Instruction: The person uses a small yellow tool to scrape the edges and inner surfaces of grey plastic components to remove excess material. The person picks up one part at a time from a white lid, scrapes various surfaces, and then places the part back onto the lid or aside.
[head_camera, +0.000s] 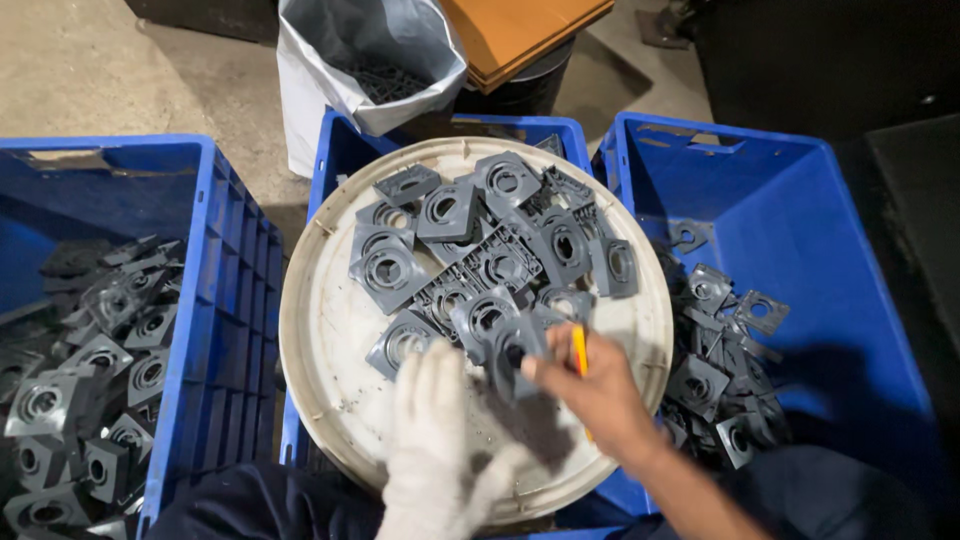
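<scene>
Presently, the right hand (590, 395), bare, is closed around a slim orange-and-yellow tool (579, 352) that stands up between thumb and fingers, while its fingertips press on a grey square plastic part (512, 352). The left hand (440, 430), in a white knit glove, grips the same part from below; motion blur hides exactly how its fingers close. The part sits just above the near half of a round off-white lid (320, 350), which serves as a work surface. A heap of like grey parts (480, 240), each with a ringed centre hole, covers the lid's far half. The lid rests on the middle blue crate (345, 150). The left blue crate (215, 300) and right blue crate (800, 200) hold more such parts. Beyond, a white sack (330, 80) stands open on the concrete floor.
</scene>
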